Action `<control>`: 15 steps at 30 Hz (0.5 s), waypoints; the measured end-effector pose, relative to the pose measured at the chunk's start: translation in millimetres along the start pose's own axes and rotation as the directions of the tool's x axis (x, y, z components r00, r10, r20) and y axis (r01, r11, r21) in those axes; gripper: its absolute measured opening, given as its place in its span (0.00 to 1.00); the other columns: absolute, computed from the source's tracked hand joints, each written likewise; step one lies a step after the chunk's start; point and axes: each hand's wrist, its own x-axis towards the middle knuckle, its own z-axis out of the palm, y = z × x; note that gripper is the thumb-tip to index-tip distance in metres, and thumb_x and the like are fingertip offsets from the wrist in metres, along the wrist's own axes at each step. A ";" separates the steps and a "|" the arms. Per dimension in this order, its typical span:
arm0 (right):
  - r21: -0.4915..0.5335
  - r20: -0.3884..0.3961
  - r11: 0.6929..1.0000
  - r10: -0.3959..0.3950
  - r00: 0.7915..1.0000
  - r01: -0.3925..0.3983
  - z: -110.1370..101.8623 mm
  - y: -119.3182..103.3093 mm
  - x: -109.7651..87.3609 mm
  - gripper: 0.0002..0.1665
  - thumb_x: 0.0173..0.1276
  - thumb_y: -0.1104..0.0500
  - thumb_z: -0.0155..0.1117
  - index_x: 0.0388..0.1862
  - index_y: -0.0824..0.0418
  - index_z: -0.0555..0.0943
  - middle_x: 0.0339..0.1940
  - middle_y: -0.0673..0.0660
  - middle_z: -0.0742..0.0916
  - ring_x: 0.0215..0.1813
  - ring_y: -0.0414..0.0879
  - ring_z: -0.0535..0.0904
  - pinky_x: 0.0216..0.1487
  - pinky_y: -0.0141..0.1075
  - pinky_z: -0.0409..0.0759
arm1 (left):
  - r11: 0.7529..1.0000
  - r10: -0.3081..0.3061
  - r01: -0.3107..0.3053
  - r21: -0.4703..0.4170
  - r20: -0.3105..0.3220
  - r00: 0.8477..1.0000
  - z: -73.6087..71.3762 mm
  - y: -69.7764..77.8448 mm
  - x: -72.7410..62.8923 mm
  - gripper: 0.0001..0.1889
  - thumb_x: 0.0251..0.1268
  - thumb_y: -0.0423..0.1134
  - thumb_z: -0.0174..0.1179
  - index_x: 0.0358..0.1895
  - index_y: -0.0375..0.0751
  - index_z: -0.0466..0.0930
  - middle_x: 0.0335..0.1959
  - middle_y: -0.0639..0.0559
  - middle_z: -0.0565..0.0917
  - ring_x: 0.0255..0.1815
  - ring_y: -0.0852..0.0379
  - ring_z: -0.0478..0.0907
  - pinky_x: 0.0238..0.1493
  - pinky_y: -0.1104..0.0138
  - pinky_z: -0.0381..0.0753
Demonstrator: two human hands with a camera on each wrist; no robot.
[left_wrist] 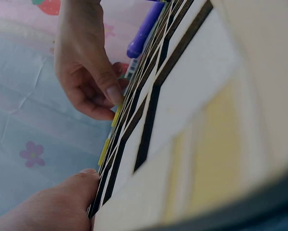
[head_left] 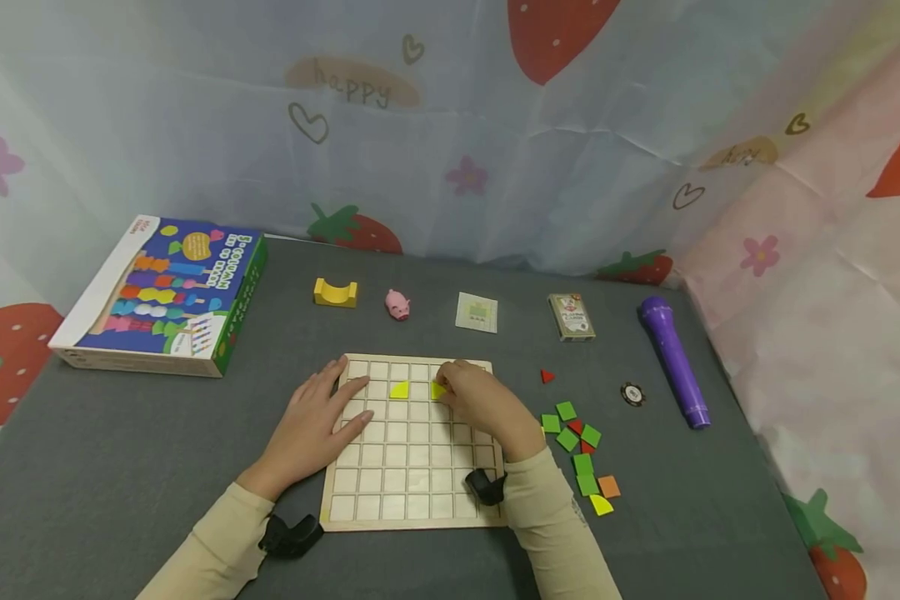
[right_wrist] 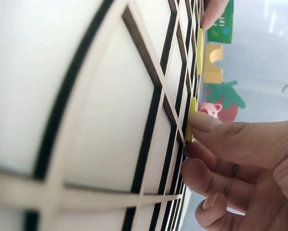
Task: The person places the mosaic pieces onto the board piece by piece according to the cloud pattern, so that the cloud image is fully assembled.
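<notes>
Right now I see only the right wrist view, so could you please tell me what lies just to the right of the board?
Observer: Loose pieces in green, red, orange and yellow lie there.
Operator: Thank you; how does the left hand lie, please?
Observer: It is spread across the left edge of the board.
Operator: And what lies farthest right on the table?
Observer: A purple tube does.
</notes>
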 end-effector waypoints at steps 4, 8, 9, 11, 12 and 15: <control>-0.035 -0.025 0.999 -0.020 0.999 0.020 1.1 -1.3 0.4 0.11 0.69 0.61 0.62 0.48 0.63 0.79 0.43 0.56 0.83 0.42 0.46 0.79 0.45 0.38 0.80 | 1.000 0.003 -0.003 0.001 -0.005 1.000 0.1 -0.4 -0.4 0.29 0.68 0.55 0.54 0.68 0.48 0.68 0.75 0.38 0.55 0.76 0.40 0.51 0.71 0.43 0.50; -0.059 -0.044 0.998 -0.030 0.999 0.027 1.4 -3.0 0.0 0.10 0.69 0.63 0.61 0.48 0.63 0.79 0.43 0.57 0.83 0.42 0.46 0.79 0.45 0.38 0.80 | 1.000 0.000 0.000 0.009 -0.005 1.000 -0.7 -0.2 0.0 0.28 0.68 0.55 0.54 0.68 0.48 0.68 0.75 0.38 0.56 0.75 0.40 0.51 0.70 0.43 0.50; -0.060 -0.046 0.998 -0.027 0.999 0.024 1.5 -3.4 -0.4 0.10 0.69 0.63 0.61 0.48 0.63 0.79 0.44 0.57 0.83 0.42 0.46 0.80 0.45 0.38 0.80 | 1.000 -0.001 0.001 0.009 -0.003 1.000 -0.8 -0.1 0.1 0.28 0.68 0.55 0.54 0.68 0.48 0.68 0.75 0.38 0.56 0.75 0.40 0.51 0.70 0.43 0.50; -0.062 -0.048 0.998 -0.019 0.999 0.016 1.6 -4.0 -1.2 0.10 0.68 0.63 0.62 0.48 0.63 0.80 0.43 0.57 0.83 0.42 0.47 0.80 0.44 0.38 0.80 | 1.000 -0.001 0.001 0.009 -0.001 1.000 -0.9 0.3 0.3 0.28 0.68 0.55 0.54 0.68 0.48 0.68 0.75 0.38 0.56 0.75 0.40 0.51 0.70 0.43 0.50; -0.061 -0.047 0.998 -0.013 0.999 0.010 1.6 -4.3 -1.6 0.11 0.68 0.63 0.62 0.48 0.63 0.80 0.43 0.57 0.83 0.42 0.47 0.80 0.44 0.38 0.80 | 1.000 0.000 0.000 0.007 0.000 1.000 -0.9 0.6 0.5 0.28 0.68 0.55 0.54 0.68 0.47 0.68 0.75 0.38 0.56 0.75 0.40 0.51 0.70 0.43 0.50; -0.058 -0.048 0.998 0.001 0.999 -0.004 2.4 -4.7 -2.9 0.11 0.68 0.63 0.62 0.49 0.62 0.80 0.44 0.57 0.83 0.42 0.47 0.80 0.45 0.38 0.80 | 1.000 0.001 -0.001 0.003 0.000 1.000 -0.3 0.8 0.6 0.28 0.68 0.54 0.55 0.68 0.47 0.69 0.75 0.38 0.56 0.75 0.40 0.51 0.70 0.43 0.50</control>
